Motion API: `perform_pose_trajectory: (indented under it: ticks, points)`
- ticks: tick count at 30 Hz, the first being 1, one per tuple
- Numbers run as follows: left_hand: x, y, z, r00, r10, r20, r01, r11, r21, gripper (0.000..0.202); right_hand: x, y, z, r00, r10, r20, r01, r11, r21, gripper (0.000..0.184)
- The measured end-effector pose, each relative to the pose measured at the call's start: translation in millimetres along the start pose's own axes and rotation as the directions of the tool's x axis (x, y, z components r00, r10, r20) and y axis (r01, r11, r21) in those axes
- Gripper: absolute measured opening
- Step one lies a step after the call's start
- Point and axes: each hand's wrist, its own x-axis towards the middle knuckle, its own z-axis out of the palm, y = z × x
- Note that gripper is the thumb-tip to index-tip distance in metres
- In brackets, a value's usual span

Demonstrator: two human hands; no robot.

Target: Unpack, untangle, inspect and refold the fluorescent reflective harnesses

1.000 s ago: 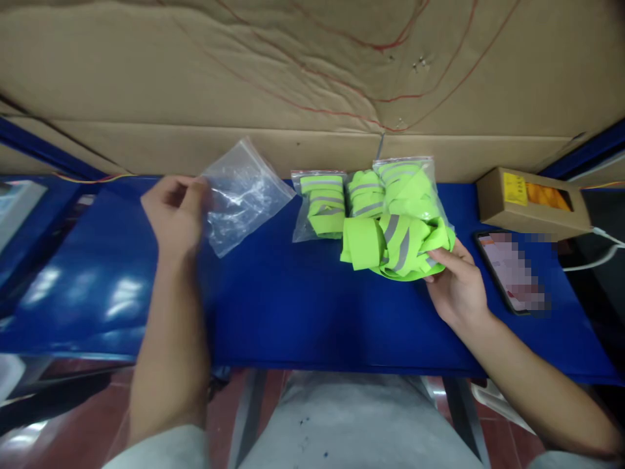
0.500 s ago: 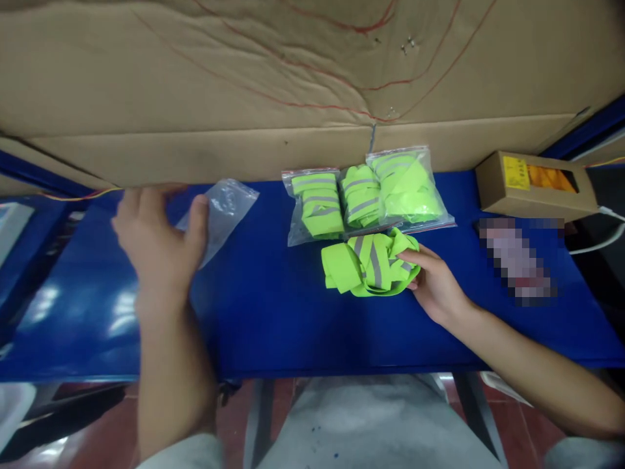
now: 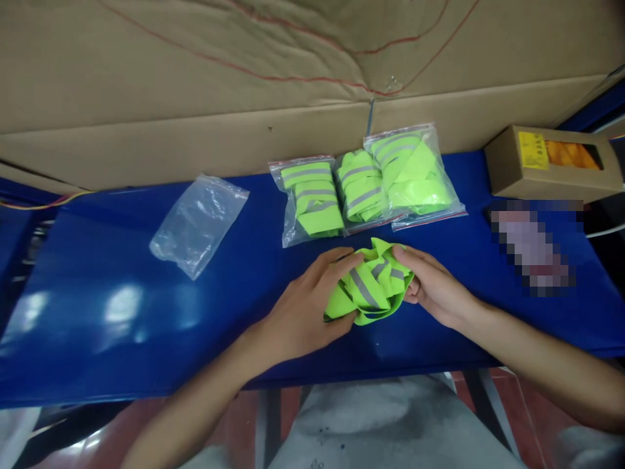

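Observation:
A folded bundle of neon-yellow reflective strap [image 3: 374,286] with grey stripes is held between both hands, just over the blue table. My left hand [image 3: 312,303] wraps its left side, thumb and fingers on either edge. On the right side, my right hand [image 3: 430,283] pinches the bundle, thumb on top and fingers curled beneath. Beyond it lie similar straps in clear zip bags: a left bag [image 3: 312,198], a middle one [image 3: 362,185] and a right one [image 3: 415,170]. A clear zip bag [image 3: 200,221] with nothing visible inside lies flat to the left.
The blue table [image 3: 97,339] ends at a cardboard wall [image 3: 195,78] with red string on it. At the right stand an open-windowed cardboard box [image 3: 551,163] with orange contents and, before it, a pixelated flat object [image 3: 534,247]. A white cable [image 3: 605,229] runs at the right edge.
My left hand has left the clear bag at the left and come right to grip the strap bundle. My right hand still holds the bundle, which looks more compact.

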Motion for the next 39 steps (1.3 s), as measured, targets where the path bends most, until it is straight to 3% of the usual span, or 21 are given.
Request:
perform_pose_trajectory:
  ticks: [6, 12, 15, 17, 22, 25, 30, 32, 34, 39]
  points:
    - [3, -1, -7.0, 0.985, -0.15, -0.082, 0.116, 0.939, -0.325, 0.062, 5, -6, -7, 0.991, -0.132, 0.022, 0.131, 0.991, 0.003, 0.051]
    - [7, -8, 4.2, 0.983, -0.179, 0.025, 0.175, 0.906, -0.385, 0.097, 1, -11, -5, 0.981, -0.093, 0.171, 0.074, 0.99, 0.116, 0.038]
    - [7, -6, 7.5, 0.985, -0.171, -0.014, 0.145, 0.875, -0.463, 0.1, -5, -15, -4, 0.956, -0.118, 0.268, 0.08, 0.986, 0.149, 0.037]
    - [6, -4, 8.2, 0.978, -0.209, -0.017, 0.162, 0.803, -0.574, 0.099, -8, -18, -5, 0.953, -0.148, 0.264, 0.111, 0.983, 0.149, 0.036]
    - [9, -4, 5.7, 0.923, -0.376, 0.083, 0.302, 0.573, -0.762, 0.101, -13, -31, -10, 0.957, -0.269, 0.107, 0.257, 0.96, 0.115, 0.038]
    - [12, -8, 2.8, 0.897, -0.43, 0.103, 0.328, 0.492, -0.806, 0.101, -17, -42, -16, 0.932, -0.333, 0.144, 0.315, 0.94, 0.133, 0.043]
    - [8, -10, -0.3, 0.846, -0.455, 0.279, 0.412, 0.225, -0.883, 0.102, -25, -55, -22, 0.899, -0.415, 0.138, 0.389, 0.903, 0.183, 0.05]
    - [8, -9, -0.3, 0.844, -0.468, 0.263, 0.407, 0.237, -0.882, 0.099, -27, -55, -22, 0.894, -0.432, 0.12, 0.404, 0.893, 0.199, 0.048]
    - [10, -8, -0.3, 0.858, -0.465, 0.219, 0.394, 0.322, -0.861, 0.091, -28, -54, -22, 0.893, -0.424, 0.151, 0.391, 0.898, 0.202, 0.044]
    - [14, -12, -5.1, 0.923, -0.377, -0.081, 0.25, 0.746, -0.618, 0.068, -30, -54, -24, 0.889, -0.408, 0.21, 0.375, 0.909, 0.181, 0.033]
